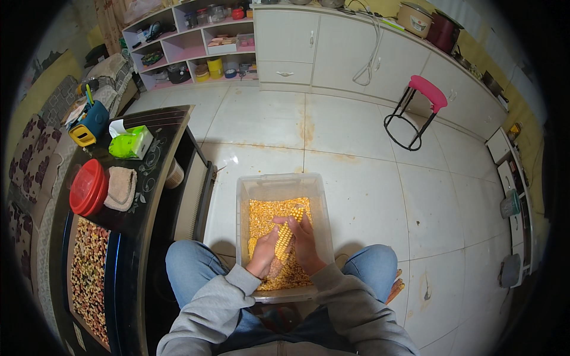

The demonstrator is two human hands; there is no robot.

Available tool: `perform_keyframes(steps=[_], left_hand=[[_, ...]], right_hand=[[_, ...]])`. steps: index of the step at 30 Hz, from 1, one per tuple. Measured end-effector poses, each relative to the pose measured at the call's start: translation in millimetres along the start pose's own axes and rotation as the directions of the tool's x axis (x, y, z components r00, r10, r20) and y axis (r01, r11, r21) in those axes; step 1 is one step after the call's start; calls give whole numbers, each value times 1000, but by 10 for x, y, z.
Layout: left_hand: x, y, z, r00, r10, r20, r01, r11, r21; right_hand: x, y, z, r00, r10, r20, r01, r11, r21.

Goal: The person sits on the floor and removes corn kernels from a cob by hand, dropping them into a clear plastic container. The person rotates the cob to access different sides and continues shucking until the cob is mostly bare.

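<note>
Both my hands grip a partly shelled ear of dried yellow corn point(283, 242). My left hand point(264, 253) holds its lower end, where the cob looks stripped and brownish. My right hand point(305, 242) is around the upper part, with the thumb lying on the kernels. The ear slants up to the right over a clear plastic bin point(327, 213) between my knees. Loose corn kernels point(267, 213) cover the bin's bottom. At the bin's left side, beside my left hand, part of another corn ear point(252, 244) shows.
A black table point(164, 129) on my left bears a red container point(89, 187), a folded cloth point(120, 188), a tissue pack point(130, 142) and a tray of mixed beans point(89, 276). Bare cobs point(395, 289) lie by my right knee. A pink-topped stool point(427, 91) stands ahead right.
</note>
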State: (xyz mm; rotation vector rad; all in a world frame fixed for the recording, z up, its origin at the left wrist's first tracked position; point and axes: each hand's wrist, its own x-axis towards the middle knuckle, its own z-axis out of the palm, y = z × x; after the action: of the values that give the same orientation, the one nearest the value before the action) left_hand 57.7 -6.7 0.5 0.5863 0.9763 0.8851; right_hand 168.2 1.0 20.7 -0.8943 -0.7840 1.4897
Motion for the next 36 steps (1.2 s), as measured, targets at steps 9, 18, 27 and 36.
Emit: perform_keyframes(steps=[9, 18, 27, 36], left_hand=[[-69, 119, 86, 1000, -9, 8, 11, 980, -199], [32, -18, 17, 945, 302, 122, -322, 923, 212], [7, 1, 5, 907, 411, 91, -411, 817, 404], [34, -23, 3, 786, 618, 3, -508, 642, 574]], right_hand=[[-29, -94, 46, 994, 96, 56, -102, 989, 110], [40, 83, -3, 996, 47, 72, -43, 998, -46], [15, 49, 0, 986, 55, 156, -52, 998, -23], [-7, 149, 24, 989, 125, 86, -133, 987, 95]])
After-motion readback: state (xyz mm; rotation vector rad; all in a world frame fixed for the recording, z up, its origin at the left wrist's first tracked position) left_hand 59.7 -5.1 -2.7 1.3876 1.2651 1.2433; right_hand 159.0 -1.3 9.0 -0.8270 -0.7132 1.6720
